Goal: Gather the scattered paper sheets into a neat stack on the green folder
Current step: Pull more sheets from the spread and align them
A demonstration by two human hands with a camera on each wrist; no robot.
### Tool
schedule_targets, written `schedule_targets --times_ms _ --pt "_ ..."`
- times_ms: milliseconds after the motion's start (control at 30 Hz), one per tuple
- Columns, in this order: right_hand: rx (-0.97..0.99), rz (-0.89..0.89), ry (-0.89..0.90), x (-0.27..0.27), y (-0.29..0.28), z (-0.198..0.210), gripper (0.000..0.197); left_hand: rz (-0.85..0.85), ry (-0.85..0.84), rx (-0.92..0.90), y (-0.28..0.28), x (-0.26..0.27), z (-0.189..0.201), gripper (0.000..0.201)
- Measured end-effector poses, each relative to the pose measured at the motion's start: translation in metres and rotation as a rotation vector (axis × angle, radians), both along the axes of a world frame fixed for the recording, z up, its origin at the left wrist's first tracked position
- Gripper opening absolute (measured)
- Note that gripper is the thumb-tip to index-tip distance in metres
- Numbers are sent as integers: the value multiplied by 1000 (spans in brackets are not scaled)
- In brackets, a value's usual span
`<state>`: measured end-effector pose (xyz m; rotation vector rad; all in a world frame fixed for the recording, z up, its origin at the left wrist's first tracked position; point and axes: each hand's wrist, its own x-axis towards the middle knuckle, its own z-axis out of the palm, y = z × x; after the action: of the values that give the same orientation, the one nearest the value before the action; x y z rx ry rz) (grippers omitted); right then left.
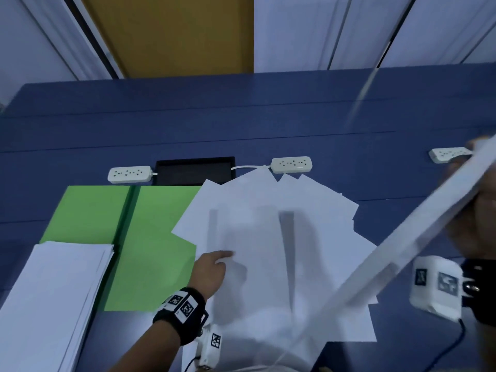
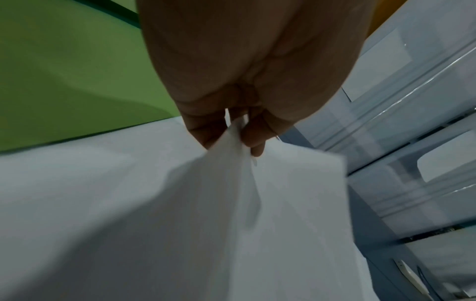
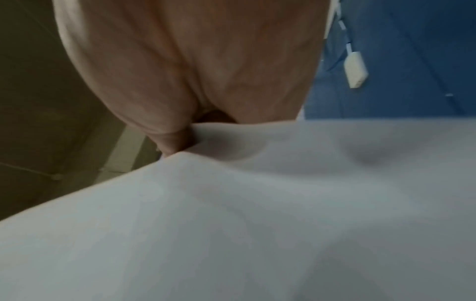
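An open green folder lies on the blue table at the left. A squared stack of white sheets rests over its near left part. Several loose sheets fan out across the middle, overlapping the folder's right edge. My left hand pinches the edge of one sheet at the fan's left side, thumb and fingers closed on it. At the far right my right hand grips lifted white paper, which slants above the fan and looks blurred. The paper bunches where the thumb grips it.
Three white power strips lie along the back of the table, beside a black recessed box. A cable runs off the near right edge. White panels and an orange door stand behind the table.
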<state>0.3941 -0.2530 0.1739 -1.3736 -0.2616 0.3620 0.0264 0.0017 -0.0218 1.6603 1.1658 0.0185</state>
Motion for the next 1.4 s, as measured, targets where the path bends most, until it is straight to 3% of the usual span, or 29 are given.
schedule_targets --times_ms 33,100,133,367,433,467,500,567,667,733,833,967,1067,1200,1400 --pt "60 50 -35 -14 15 -1 15 33 -23 -24 -1 4 2 47" --pt "-3 83 -97 -29 43 -20 22 64 -64 -94 -5 10 4 27" --pt "-139 60 -175 -37 54 -34 24 55 -81 -137 -7 14 7 23" --pt "-580 47 -268 -63 82 -168 20 -10 -99 -452 -31 43 41 75" --pt "-686 42 -288 -75 90 -187 23 -35 -122 -562 -35 52 47 76" --pt "-716 35 -275 -82 93 -193 24 -43 -136 -575 -37 54 49 65" --pt "-725 24 -244 -88 96 -200 25 -49 -157 -545 -39 56 50 50" --pt "-730 24 -148 -99 101 -209 27 -75 -129 -314 -40 54 38 25" --pt "-756 33 -5 -100 92 -227 30 -69 47 -7 -31 34 8 13" --pt "-885 -10 -21 -90 74 -237 34 -48 122 28 -25 16 -5 8" --pt "-1149 -84 -12 -73 42 -244 43 -38 214 55 -19 -8 -22 16" --pt "-1379 55 33 -73 23 -244 78 -35 211 47 -21 -14 -33 8" --pt "-1421 126 -1 -76 24 -245 86 -54 220 59 -25 -8 -35 13" --pt "-1447 165 -36 -74 25 -245 73 -97 250 59 -30 -5 -38 23" --pt "-1134 -6 -105 -81 22 -220 27 -91 243 30 -28 -5 -39 20"
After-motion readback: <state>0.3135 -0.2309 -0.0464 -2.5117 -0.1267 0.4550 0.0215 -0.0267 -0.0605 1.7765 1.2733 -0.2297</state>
